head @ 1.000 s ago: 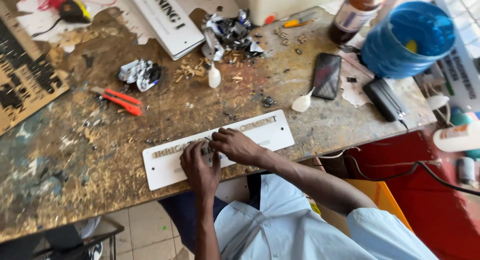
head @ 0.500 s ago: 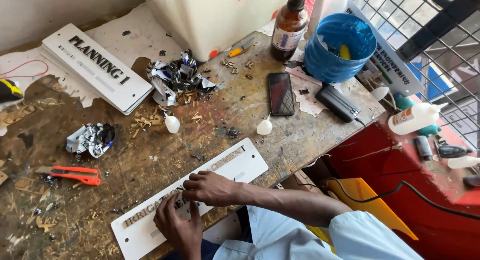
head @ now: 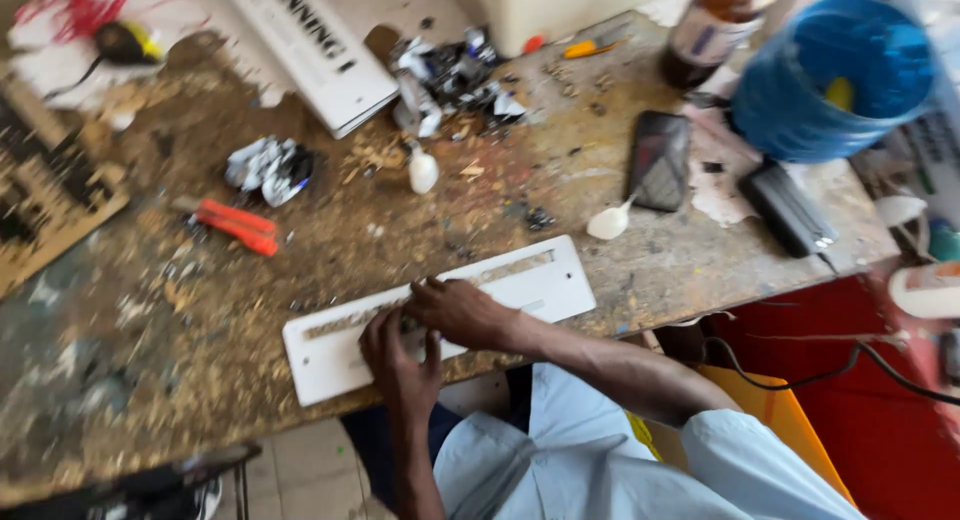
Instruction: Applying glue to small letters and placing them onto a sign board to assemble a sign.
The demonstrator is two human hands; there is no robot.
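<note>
Both hands (head: 430, 330) stay on white sign plate (head: 440, 315) | grip unclear | camera shifted

One head-worn camera, looking steeply down at the desk (head: 150, 400)

It faces forward and down from above the person's chest, fairly near; both hands sit low in the middle of the view, the desk's far edge runs along the top, and the floor shows below. The view is motion-blurred.

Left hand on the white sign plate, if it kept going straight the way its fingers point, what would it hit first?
The left hand points up across the white plate, so it would probably meet the right hand lying just ahead of its fingertips. The blur makes the gap unclear.
</note>
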